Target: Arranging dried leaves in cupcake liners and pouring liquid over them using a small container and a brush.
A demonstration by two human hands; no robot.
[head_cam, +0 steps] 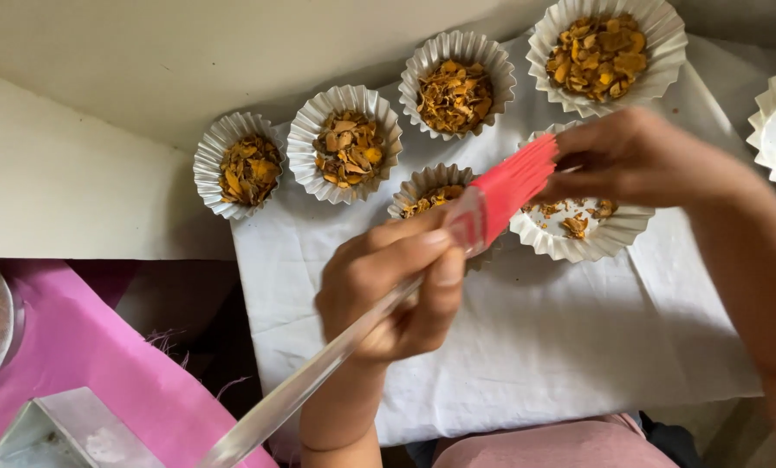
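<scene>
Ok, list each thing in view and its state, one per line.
Left hand: gripping the brush handle.
Right hand: fingers on the red bristles.
Brush: held tilted above the cups.
Cup under right hand: nearly empty, few flakes.
Far-left cup: filled with orange flakes.
White cloth: spread flat, creased.

Left hand (pixel 396 290) sits at lower centre, fingers curled shut, forearm dropping to the bottom edge; right hand (pixel 635 160) reaches in from the right, fingertips pinched.

Head view, close, steeply downward
</scene>
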